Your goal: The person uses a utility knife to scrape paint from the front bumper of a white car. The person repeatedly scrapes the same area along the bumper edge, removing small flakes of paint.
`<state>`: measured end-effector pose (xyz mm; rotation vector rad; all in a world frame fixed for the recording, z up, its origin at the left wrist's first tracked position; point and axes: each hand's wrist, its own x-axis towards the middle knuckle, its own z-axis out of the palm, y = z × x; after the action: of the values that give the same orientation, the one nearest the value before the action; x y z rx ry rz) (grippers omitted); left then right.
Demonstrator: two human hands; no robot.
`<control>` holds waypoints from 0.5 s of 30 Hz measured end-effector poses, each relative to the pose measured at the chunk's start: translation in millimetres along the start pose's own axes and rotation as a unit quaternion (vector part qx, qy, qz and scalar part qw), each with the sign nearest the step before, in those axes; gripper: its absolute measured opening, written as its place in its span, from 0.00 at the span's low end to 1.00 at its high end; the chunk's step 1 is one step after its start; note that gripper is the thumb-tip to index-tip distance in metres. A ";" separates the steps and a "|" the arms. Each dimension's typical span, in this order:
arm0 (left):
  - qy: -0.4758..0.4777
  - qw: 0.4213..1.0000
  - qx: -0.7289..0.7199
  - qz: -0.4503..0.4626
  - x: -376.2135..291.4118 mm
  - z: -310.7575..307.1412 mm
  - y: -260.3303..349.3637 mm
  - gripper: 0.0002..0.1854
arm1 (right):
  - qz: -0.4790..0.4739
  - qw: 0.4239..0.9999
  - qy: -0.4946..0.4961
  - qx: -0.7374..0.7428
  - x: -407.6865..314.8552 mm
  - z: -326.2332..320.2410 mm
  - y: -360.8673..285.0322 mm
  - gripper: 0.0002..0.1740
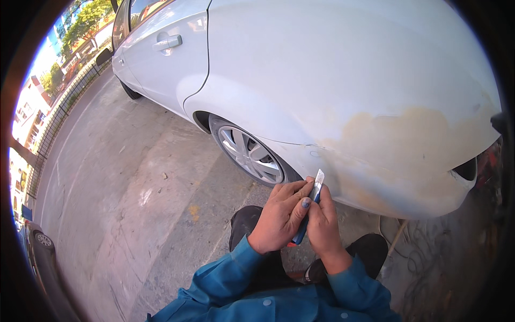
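A snap-off utility knife (301,231) with a blue handle is between my hands. Its blade (318,180) is out, tip pointing up toward the car, with pale residue on it. My right hand (325,225) is wrapped around the handle from the right. From the left, my left hand (282,214) grips the knife's upper part, fingertips by the base of the blade; its thumbnail is stained blue-grey. Just beyond the blade is the rear bumper (386,189) of a white car. Beige filler patches (402,129) and sanded areas cover the bumper and rear fender.
The rear wheel (251,155) stands just ahead of my hands. Under the bumper, cables (410,257) and a wooden-handled tool (397,238) lie on the concrete floor (132,201). A dark car (38,249) is at far left, near a metal fence (60,108).
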<state>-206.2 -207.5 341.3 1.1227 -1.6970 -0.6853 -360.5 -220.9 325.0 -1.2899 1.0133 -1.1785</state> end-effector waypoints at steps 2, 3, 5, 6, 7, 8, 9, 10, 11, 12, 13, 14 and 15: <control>0.040 0.999 -0.008 0.033 -10.3 4.4 -4.1 0.26 | 0.068 0.993 0.003 0.100 11.1 2.6 -1.0 0.23; 0.038 0.999 -0.028 0.014 -16.0 8.3 -3.1 0.28 | 0.067 0.993 0.030 0.097 17.2 5.1 -1.8 0.19; 0.042 0.997 -0.057 -0.027 -30.5 7.6 -4.6 0.34 | 0.122 0.985 0.004 0.123 31.0 10.3 -8.9 0.17; 0.041 0.995 -0.076 -0.049 -33.3 8.4 -5.4 0.37 | 0.151 0.980 -0.005 0.132 36.5 9.7 -12.2 0.16; 0.030 0.996 -0.076 -0.042 -33.2 7.1 -6.8 0.45 | 0.148 0.978 0.024 0.144 43.7 16.0 -14.1 0.14; 0.019 0.994 -0.082 -0.066 -33.4 6.4 -7.3 0.46 | 0.142 0.980 0.032 0.136 49.5 17.1 -15.1 0.14; 0.010 0.992 -0.084 -0.092 -33.6 3.8 -7.0 0.47 | 0.135 0.982 0.036 0.129 55.5 19.4 -16.1 0.15; 0.002 0.989 -0.086 -0.117 -33.7 2.2 -7.5 0.48 | 0.129 0.983 0.039 0.122 60.2 21.0 -16.7 0.15; 0.003 0.989 -0.089 -0.114 -33.5 1.7 -10.3 0.48 | 0.129 0.984 0.036 0.114 63.2 22.2 -17.2 0.16; 0.005 0.990 -0.091 -0.111 -33.2 1.5 -14.7 0.49 | 0.139 0.983 0.041 0.115 65.5 24.5 -17.1 0.16; 0.008 0.990 -0.094 -0.109 -32.5 0.8 -17.4 0.50 | 0.148 0.981 0.046 0.117 67.4 27.0 -17.0 0.16; 0.005 0.987 -0.103 -0.120 -31.6 -0.7 -18.4 0.50 | 0.157 0.979 0.050 0.118 69.0 29.3 -17.0 0.16; 0.001 0.985 -0.112 -0.132 -29.8 -2.6 -17.3 0.50 | 0.156 0.979 0.057 0.116 69.5 30.8 -16.2 0.16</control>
<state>-193.7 -187.6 316.0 1.1960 -1.4388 -1.0151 -320.7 -283.4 348.5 -0.8541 1.0814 -1.0983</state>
